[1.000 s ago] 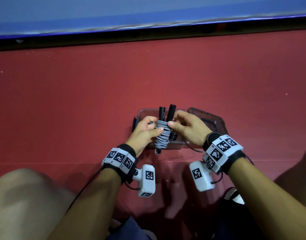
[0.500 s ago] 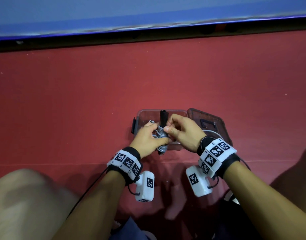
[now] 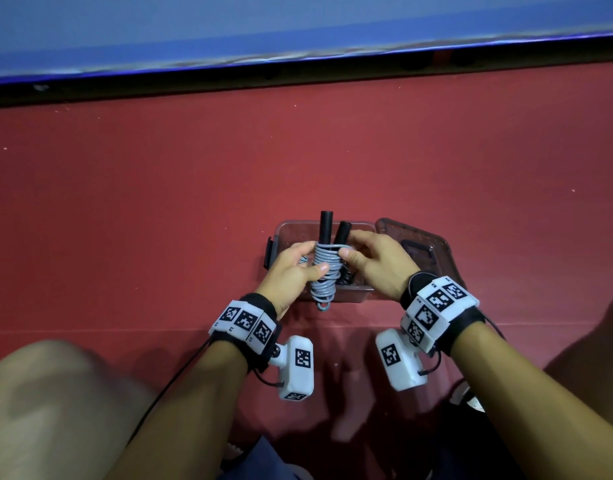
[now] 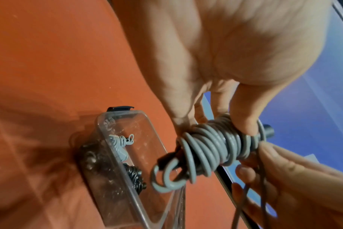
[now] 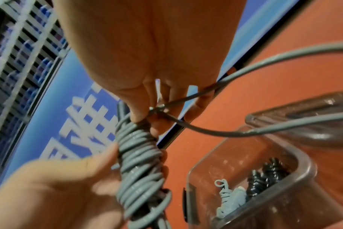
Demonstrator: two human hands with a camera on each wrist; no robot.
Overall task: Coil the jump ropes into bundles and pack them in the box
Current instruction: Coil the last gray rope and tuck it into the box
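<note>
on the red floor in front of us sits the clear box, open, with its dark lid lying just beside it on our right. inside the box we see a pale grey bundle toward the latch end and a black bundle next to it, both lying on the bottom.

above the near part of the box we hold the grey jump rope, wound into a tight bundle around its two black handles. its long axis runs away from us, handles pointing to the far side and sticking out past the coils, a small loop of cord hanging at the near end over the box's near rim.

our left hand wraps the middle of the coils, thumb across the front and fingers behind. our right hand pinches a thin free strand of the same rope against the top of the coils, the strand looping off to our right.
</note>
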